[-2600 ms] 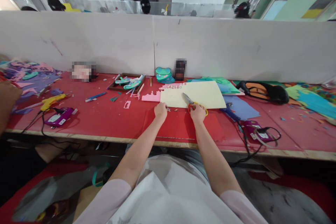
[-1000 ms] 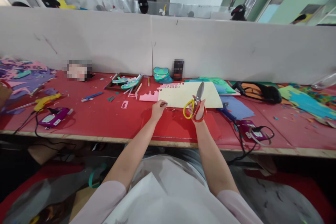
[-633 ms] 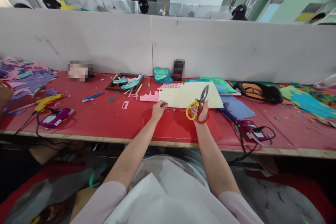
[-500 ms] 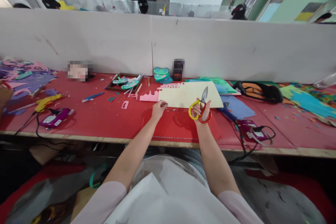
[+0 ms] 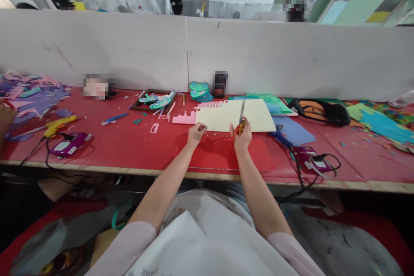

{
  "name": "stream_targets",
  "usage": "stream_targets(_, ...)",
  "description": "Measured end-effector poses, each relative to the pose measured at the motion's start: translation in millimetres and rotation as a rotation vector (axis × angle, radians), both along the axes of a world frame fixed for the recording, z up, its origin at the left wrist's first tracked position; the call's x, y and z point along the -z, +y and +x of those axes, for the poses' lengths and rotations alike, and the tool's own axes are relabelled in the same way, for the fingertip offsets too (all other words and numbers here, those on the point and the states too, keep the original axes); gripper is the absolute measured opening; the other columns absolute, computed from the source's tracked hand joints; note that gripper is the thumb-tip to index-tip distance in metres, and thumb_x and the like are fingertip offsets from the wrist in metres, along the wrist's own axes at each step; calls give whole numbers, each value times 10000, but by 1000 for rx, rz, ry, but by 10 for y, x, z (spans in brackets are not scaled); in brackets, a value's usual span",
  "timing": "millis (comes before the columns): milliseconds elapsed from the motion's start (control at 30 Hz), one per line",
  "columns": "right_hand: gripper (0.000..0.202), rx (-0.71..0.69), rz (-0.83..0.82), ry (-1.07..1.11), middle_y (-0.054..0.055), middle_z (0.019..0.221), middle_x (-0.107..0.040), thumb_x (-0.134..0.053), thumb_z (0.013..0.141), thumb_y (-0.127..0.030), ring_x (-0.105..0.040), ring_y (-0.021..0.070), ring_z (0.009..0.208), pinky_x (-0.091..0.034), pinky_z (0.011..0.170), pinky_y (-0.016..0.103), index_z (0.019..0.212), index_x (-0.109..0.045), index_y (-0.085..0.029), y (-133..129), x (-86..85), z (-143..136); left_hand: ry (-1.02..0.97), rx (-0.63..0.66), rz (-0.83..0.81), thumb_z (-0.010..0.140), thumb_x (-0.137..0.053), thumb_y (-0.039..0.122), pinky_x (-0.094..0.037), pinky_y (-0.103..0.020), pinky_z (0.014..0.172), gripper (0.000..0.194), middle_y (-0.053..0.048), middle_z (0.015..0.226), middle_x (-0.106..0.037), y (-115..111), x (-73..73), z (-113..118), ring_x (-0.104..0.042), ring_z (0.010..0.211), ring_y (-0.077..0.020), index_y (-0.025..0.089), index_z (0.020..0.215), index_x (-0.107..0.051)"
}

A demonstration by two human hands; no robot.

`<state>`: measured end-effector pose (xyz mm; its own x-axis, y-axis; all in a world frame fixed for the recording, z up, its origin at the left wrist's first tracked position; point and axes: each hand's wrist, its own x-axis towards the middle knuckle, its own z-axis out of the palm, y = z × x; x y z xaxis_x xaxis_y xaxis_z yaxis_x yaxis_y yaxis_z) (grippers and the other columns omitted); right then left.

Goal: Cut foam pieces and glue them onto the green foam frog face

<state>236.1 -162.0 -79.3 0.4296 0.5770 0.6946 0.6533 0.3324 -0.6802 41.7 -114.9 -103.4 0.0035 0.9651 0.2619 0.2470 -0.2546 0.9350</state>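
Observation:
My right hand point(image 5: 243, 136) is wrapped round the handles of a pair of scissors point(image 5: 242, 112), their blades upright and pointing away from me over a pale yellow sheet point(image 5: 223, 118). At the near left corner of that sheet, my left hand point(image 5: 196, 133) is closed in a pinch on something small and dark that I cannot make out. Under the yellow sheet's left side a pink sheet point(image 5: 184, 119) with a scalloped cut edge sticks out. Tiny scraps lie on the red table between my hands.
A tray point(image 5: 137, 106) of teal cut pieces stands left of centre, near stacked teal shapes point(image 5: 199, 91). Yellow and blue glue guns point(image 5: 58, 126) with purple power boxes point(image 5: 71, 144) and cables flank me. A black and orange case point(image 5: 318, 112) lies right. Another person's hand point(image 5: 6, 114) shows far left.
My right hand has turned over and moved slightly left, swinging the scissors from lying across the open palm to being gripped with blades upright. My left hand has stayed in place.

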Motion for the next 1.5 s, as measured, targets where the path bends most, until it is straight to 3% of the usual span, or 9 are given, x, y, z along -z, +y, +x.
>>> stream_targets(100,625,87,-9,-232,97,937,-555,-565,802,-496,-531,247,923,-466,855,403,1332,-462,-181,7,-16,-35,1,-4,-2,767,-566,150,-523,-243,676,91,14,735,-688,-5,-2,4,-643,651,-116,199,806,-632)
stream_targets(233,705,67,-43,-380,160,1046,-540,-535,813,-500,-478,300,1004,-386,949,508,1394,-403,-122,40,-8,-50,11,-7,4,762,-578,142,-521,-248,690,93,14,726,-686,-31,-29,3,-647,670,-122,196,810,-636)
stream_targets(333,652,113,-78,-414,167,1055,-537,-508,839,-458,-465,307,1012,-382,930,505,1391,-419,-122,53,17,-49,18,-15,14,753,-587,131,-520,-258,703,90,11,729,-686,-49,-55,1,-650,685,-131,196,789,-638)
stream_targets(533,477,215,-139,-484,151,1007,-551,-488,819,-227,-481,288,954,-403,858,451,1287,-548,-158,26,17,-43,20,-3,27,757,-577,123,-515,-261,722,109,7,745,-688,-63,-69,-8,-656,708,-136,200,797,-642)
stream_targets(733,451,204,-149,-441,154,1015,-555,-496,826,-238,-478,294,963,-405,868,458,1266,-567,-168,27,-2,-34,18,0,20,759,-581,118,-508,-254,740,99,4,763,-693,-76,-102,1,-656,715,-130,197,788,-633)
stream_targets(933,552,99,-85,-357,139,993,-567,-529,856,-436,-486,288,978,-389,937,486,1342,-494,-177,73,17,-9,14,-9,12,767,-588,131,-507,-257,722,83,7,748,-687,-93,-125,12,-648,677,-128,197,796,-629)
stream_targets(1067,581,80,-74,-333,118,957,-585,-549,844,-473,-511,271,944,-393,949,467,1342,-495,-179,81,32,-9,14,-13,11,763,-589,126,-507,-256,709,90,11,751,-689,-93,-124,13,-644,659,-126,201,794,-630)
stream_targets(1367,389,67,-102,-316,93,921,-646,-492,872,-273,-568,221,847,-420,836,372,1240,-593,-198,49,32,-3,7,13,12,770,-563,99,-510,-235,680,117,19,736,-687,-94,-126,15,-632,618,-105,196,796,-623)
stream_targets(1500,337,56,-150,-336,86,921,-669,-484,870,-254,-592,203,806,-403,839,369,1167,-639,-215,52,53,-17,15,12,17,769,-567,101,-511,-239,707,114,16,744,-690,-97,-119,10,-642,657,-109,196,794,-625)
